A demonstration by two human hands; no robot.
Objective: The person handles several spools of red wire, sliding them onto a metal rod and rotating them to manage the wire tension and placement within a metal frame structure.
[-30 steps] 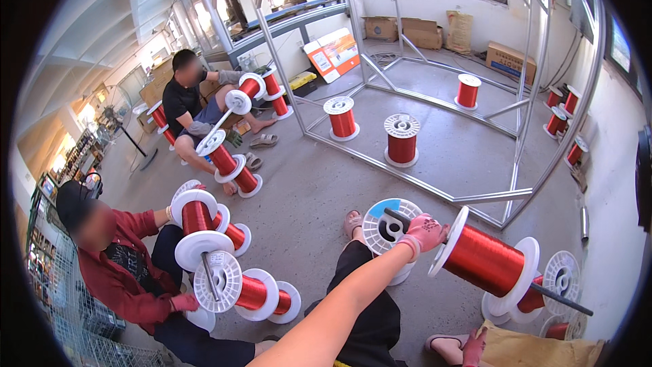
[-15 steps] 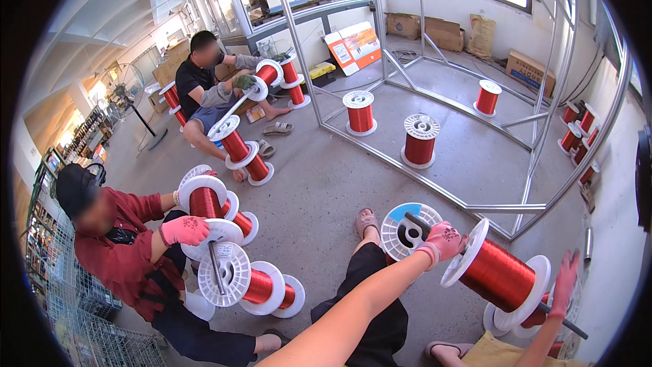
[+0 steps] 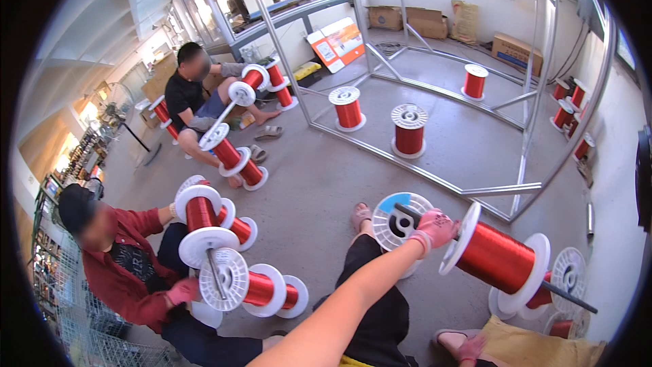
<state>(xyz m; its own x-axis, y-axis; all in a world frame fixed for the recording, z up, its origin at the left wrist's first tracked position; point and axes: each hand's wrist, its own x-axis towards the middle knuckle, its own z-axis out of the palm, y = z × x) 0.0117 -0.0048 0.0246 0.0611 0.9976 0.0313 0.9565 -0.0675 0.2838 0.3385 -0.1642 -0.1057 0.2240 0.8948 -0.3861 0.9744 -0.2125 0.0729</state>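
Note:
My left hand (image 3: 438, 228), in a pink glove, is closed around a dark rod (image 3: 574, 298) beside the near flange of a large spool of red wire (image 3: 498, 255). The rod runs through this tilted spool and sticks out past its far flange. Its other end lies over a white spool (image 3: 390, 231) with a blue label. My right hand (image 3: 470, 348), also gloved in pink, is low at the bottom edge, beside a tan sheet (image 3: 536, 345) and away from the rod. Its fingers are too blurred to read.
At left, a person in a red jacket (image 3: 122, 258) sits among wire spools (image 3: 261, 289). Farther back, another person (image 3: 193, 95) handles spools too. A metal frame (image 3: 407, 170) stands ahead, with several spools (image 3: 409, 132) in and beside it. More spools (image 3: 564, 114) are by the right wall.
My right hand has left the rod's far end and dropped to the bottom edge. My left hand keeps its grip. The red-jacketed person's gloved hand has moved down from the spool.

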